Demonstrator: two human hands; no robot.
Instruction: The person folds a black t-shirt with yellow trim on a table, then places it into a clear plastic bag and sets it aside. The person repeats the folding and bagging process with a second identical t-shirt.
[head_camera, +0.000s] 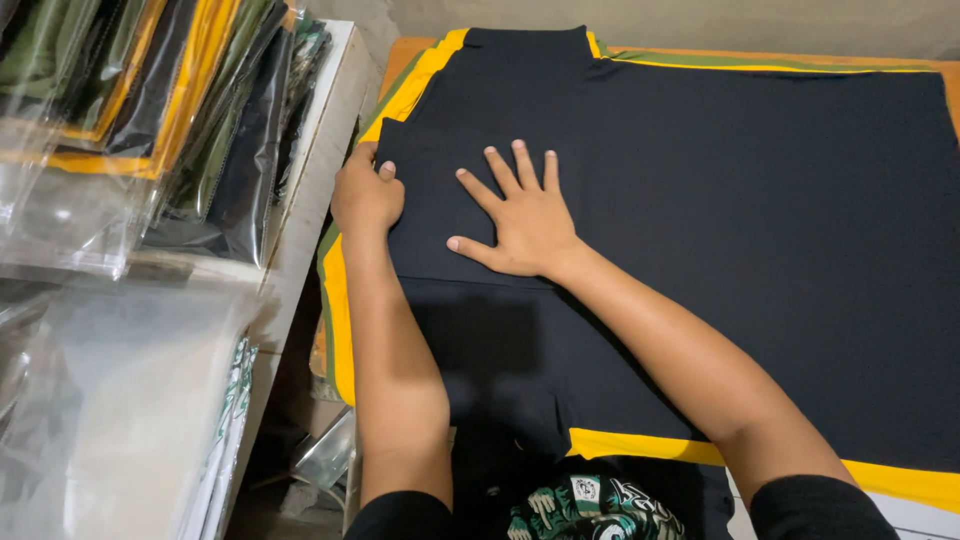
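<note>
A black garment (760, 240) lies spread flat on a stack of yellow and green fabric (340, 320) on a table. Its left sleeve part is folded inward. My left hand (366, 195) grips the folded left edge of the black garment, fingers curled over it. My right hand (520, 215) rests flat on the folded part, palm down with fingers spread, holding nothing.
Clear plastic bags with folded garments (190, 110) stand stacked at the left on a white shelf (320, 150). More empty plastic bags (110, 400) lie at the lower left. A printed black garment (590, 505) sits at the bottom edge near my body.
</note>
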